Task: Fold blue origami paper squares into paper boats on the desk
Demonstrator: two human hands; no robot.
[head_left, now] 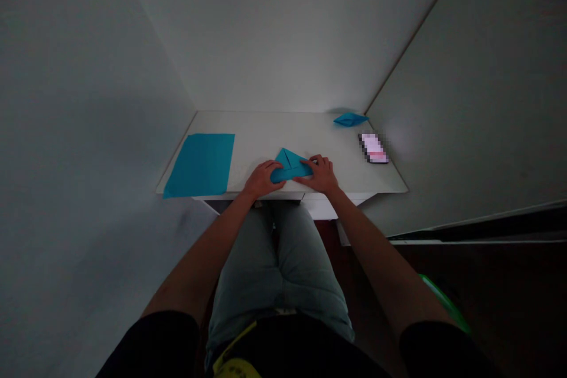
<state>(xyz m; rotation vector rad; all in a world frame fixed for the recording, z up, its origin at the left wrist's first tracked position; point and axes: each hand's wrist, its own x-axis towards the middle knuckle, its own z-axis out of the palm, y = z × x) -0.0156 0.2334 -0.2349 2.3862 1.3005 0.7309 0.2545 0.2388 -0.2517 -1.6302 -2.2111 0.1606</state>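
Note:
A partly folded sheet of blue paper (289, 165) lies near the front edge of the white table, with a triangular peak pointing away from me and a band along its near side. My left hand (264, 178) grips its left end, fingers on top and thumb at the near edge. On the opposite end, my right hand (321, 173) pinches the paper with the fingers bent over it and the thumb along the near side. The fingertips partly cover both ends of the paper.
Blue paper sheets (201, 164) lie at the table's left, reaching its front edge. A folded blue paper boat (350, 120) sits at the back right corner. Nearer along the right side is a phone (373, 148) with a lit screen. Walls enclose the white table (266, 124) on three sides.

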